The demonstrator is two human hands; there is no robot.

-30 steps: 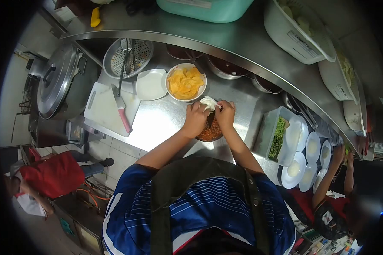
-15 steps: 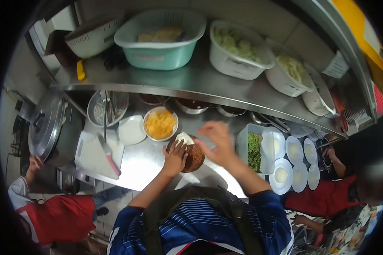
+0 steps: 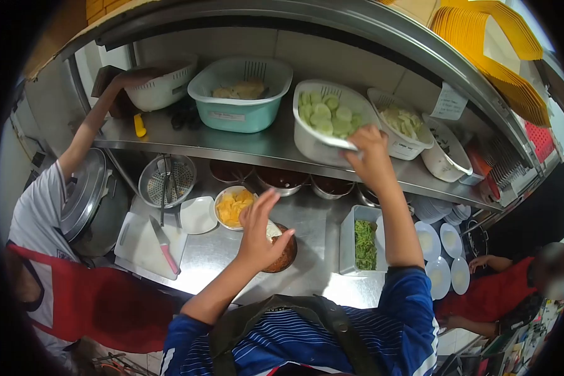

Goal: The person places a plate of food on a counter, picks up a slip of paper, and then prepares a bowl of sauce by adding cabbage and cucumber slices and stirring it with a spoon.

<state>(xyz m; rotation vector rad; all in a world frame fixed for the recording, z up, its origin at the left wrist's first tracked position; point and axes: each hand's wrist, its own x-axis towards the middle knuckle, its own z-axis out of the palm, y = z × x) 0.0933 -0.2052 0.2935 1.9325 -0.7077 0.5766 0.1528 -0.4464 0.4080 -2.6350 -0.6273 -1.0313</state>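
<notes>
My right hand (image 3: pixel 371 149) is raised to the shelf, its fingers closed at the front right rim of a white basket (image 3: pixel 313 139) that holds sliced cucumbers (image 3: pixel 331 117). Lower down, my left hand (image 3: pixel 261 230) hovers with its fingers apart and nothing in them. It partly covers a round brown bowl (image 3: pixel 283 262) with reddish-brown food and something white on top. Just behind that hand stands a white bowl of yellow chips (image 3: pixel 233 207). A plastic container of shredded greens (image 3: pixel 365 244) is on the counter below my right forearm.
A knife (image 3: pixel 163 244) lies on the white cutting board (image 3: pixel 135 247) at left. More tubs stand along the shelf (image 3: pixel 232 148), including a teal one (image 3: pixel 238 116). Several plates (image 3: pixel 438 276) are at right. A co-worker's arm (image 3: pixel 88 138) reaches to the shelf's left end; another person (image 3: pixel 495 288) is at right.
My right hand has gone from beside the brown bowl up to the cucumber basket. My left hand has lifted off the food and spread. The left co-worker has reached up to the shelf; the view has tilted upward.
</notes>
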